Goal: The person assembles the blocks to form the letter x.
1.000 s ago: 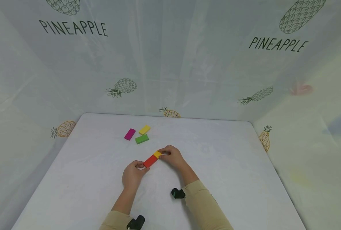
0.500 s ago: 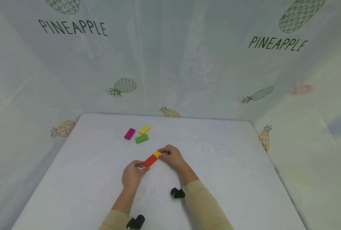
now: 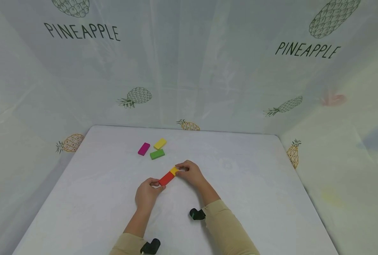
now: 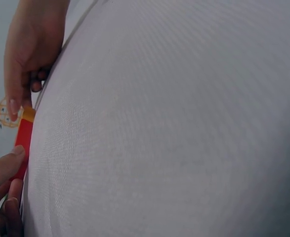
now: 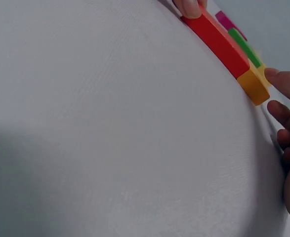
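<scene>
Nearest: two tan sleeves [image 3: 228, 228], a black fitting [image 3: 197, 214] at each cuff. Beyond the cuffs: one left hand [image 3: 146, 194], bare, fingers bent, thumb and fingertip pinching the nearer left end of a red block [image 3: 167, 179]. One right hand [image 3: 192, 174], bare, fingers curved, two fingertips slightly parted to either side of the far end of an orange block [image 3: 174, 171]; pinch or narrow gap, impossible to tell. Red block and orange block: end to end, touching, in one slanting line between the hands, near the middle of a white table [image 3: 246, 177]; orange block the shorter and farther. Next, apart and to the left, three loose blocks: green block [image 3: 157, 154] nearest, magenta block [image 3: 144, 149] just left of it, yellow block [image 3: 160, 143] just behind. Then the table's back edge, corners rounded. Farthest: pale cloth backdrop [image 3: 189, 71] with pineapple prints [image 3: 139, 95] and the word PINEAPPLE twice.
</scene>
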`<state>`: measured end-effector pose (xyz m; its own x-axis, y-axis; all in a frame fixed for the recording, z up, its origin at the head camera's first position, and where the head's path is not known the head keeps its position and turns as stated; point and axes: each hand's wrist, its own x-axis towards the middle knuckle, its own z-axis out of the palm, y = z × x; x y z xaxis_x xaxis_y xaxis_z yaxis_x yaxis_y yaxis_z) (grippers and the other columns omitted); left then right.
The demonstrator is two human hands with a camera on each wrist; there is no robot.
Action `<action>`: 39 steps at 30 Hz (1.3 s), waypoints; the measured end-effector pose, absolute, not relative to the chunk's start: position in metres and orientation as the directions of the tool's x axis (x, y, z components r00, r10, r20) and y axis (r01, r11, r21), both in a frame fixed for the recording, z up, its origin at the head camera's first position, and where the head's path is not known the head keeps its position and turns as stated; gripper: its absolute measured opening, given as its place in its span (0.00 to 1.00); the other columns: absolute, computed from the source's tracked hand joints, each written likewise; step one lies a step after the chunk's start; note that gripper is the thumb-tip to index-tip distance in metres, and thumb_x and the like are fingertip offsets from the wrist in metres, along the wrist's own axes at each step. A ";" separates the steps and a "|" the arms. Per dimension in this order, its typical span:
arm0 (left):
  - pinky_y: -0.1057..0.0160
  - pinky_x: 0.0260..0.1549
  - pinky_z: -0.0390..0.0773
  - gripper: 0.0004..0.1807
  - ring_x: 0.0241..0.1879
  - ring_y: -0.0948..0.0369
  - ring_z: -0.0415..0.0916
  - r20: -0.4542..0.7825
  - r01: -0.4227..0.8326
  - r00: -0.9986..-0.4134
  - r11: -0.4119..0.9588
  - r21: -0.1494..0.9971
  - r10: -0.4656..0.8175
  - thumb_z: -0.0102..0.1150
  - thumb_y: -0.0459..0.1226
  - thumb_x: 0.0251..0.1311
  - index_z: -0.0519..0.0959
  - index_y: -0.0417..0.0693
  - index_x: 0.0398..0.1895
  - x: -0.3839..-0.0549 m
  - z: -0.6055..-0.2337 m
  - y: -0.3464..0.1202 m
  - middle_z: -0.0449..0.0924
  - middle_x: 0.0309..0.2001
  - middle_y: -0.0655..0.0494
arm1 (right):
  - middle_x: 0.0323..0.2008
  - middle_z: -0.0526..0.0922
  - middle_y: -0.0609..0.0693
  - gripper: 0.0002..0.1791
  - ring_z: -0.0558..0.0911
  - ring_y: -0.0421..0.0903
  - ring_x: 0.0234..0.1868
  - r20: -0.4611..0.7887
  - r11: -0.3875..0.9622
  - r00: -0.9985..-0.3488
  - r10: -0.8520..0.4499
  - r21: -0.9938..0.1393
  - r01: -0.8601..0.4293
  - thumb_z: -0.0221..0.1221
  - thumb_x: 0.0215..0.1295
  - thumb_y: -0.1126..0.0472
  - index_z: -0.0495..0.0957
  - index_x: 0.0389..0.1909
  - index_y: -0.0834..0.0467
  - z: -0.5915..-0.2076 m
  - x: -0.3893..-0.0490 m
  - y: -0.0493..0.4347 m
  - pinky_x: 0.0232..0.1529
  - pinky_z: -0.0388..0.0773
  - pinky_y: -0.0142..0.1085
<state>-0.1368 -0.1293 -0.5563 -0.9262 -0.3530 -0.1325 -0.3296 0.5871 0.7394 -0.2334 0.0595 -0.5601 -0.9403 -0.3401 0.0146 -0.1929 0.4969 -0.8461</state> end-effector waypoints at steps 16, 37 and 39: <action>0.62 0.29 0.72 0.18 0.31 0.58 0.74 -0.107 -0.302 -0.934 0.597 0.743 -0.340 0.76 0.42 0.48 0.83 0.48 0.41 -0.135 -0.558 -0.134 0.80 0.30 0.59 | 0.40 0.79 0.44 0.16 0.73 0.45 0.39 -0.075 0.539 -0.928 -0.366 -0.830 -0.145 0.67 0.61 0.57 0.84 0.50 0.52 -0.532 -0.255 0.035 0.36 0.73 0.34; 0.63 0.28 0.74 0.18 0.32 0.58 0.74 -0.144 -0.349 -0.919 0.588 0.730 -0.366 0.77 0.42 0.47 0.83 0.50 0.41 -0.135 -0.552 -0.129 0.79 0.30 0.59 | 0.44 0.79 0.44 0.17 0.73 0.43 0.42 -0.134 0.625 -0.888 -0.440 -0.756 -0.195 0.68 0.60 0.56 0.83 0.51 0.50 -0.510 -0.295 -0.003 0.41 0.74 0.32; 0.64 0.28 0.73 0.18 0.32 0.58 0.74 -0.146 -0.352 -0.918 0.589 0.727 -0.369 0.77 0.42 0.47 0.83 0.50 0.41 -0.135 -0.553 -0.129 0.79 0.30 0.59 | 0.44 0.79 0.43 0.17 0.73 0.43 0.43 -0.136 0.643 -0.880 -0.454 -0.734 -0.219 0.68 0.60 0.56 0.83 0.51 0.50 -0.512 -0.299 -0.007 0.42 0.74 0.32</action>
